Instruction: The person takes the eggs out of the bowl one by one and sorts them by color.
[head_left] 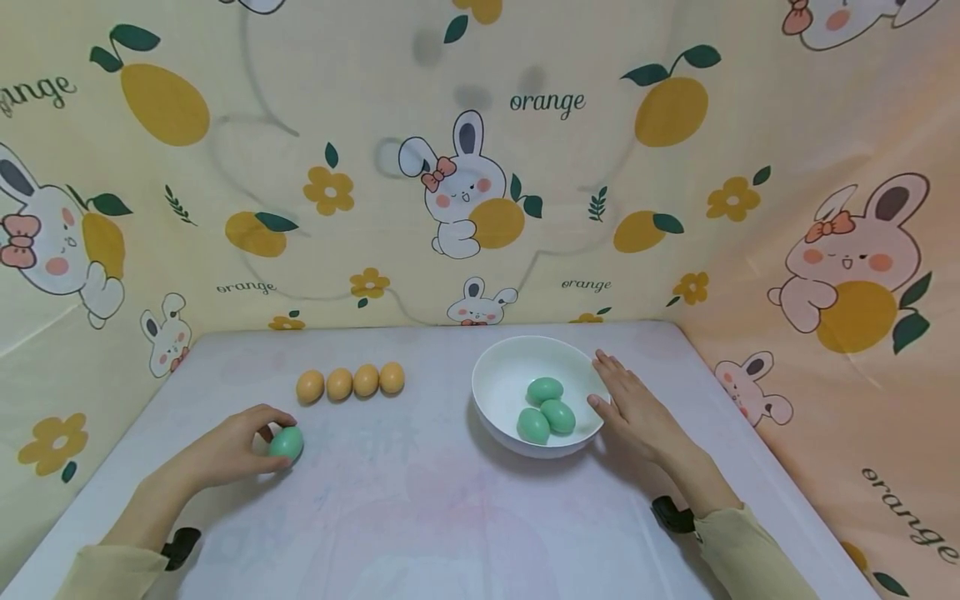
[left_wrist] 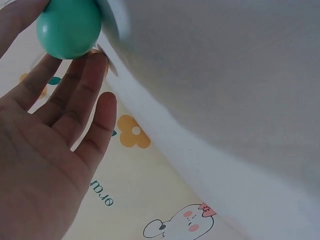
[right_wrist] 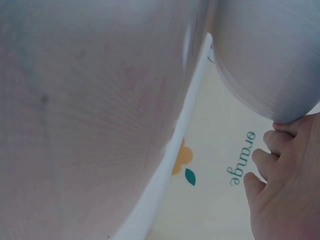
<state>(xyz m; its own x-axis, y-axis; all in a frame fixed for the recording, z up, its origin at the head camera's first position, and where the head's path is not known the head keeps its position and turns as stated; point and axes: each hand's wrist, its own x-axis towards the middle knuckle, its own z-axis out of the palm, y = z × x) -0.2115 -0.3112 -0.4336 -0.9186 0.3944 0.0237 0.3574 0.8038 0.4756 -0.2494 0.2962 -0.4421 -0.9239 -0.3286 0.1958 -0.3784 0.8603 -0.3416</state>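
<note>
In the head view my left hand (head_left: 238, 446) pinches a green egg (head_left: 287, 445) between thumb and fingertips, at the left of the table. The same green egg (left_wrist: 69, 29) shows near the top of the left wrist view. At the right, a white bowl (head_left: 495, 414) holds three green eggs (head_left: 545, 390). My right hand (head_left: 639, 414) lies along the bowl's right side with its fingers straight, touching the rim. The right wrist view shows this hand (right_wrist: 290, 175) against the outer wall of the bowl (right_wrist: 275, 55).
Several brownish-yellow eggs (head_left: 340, 384) stand in a row behind my left hand. A white cloth covers the table (head_left: 420, 517). Behind and at the sides hangs a curtain (head_left: 360, 100) printed with rabbits and oranges.
</note>
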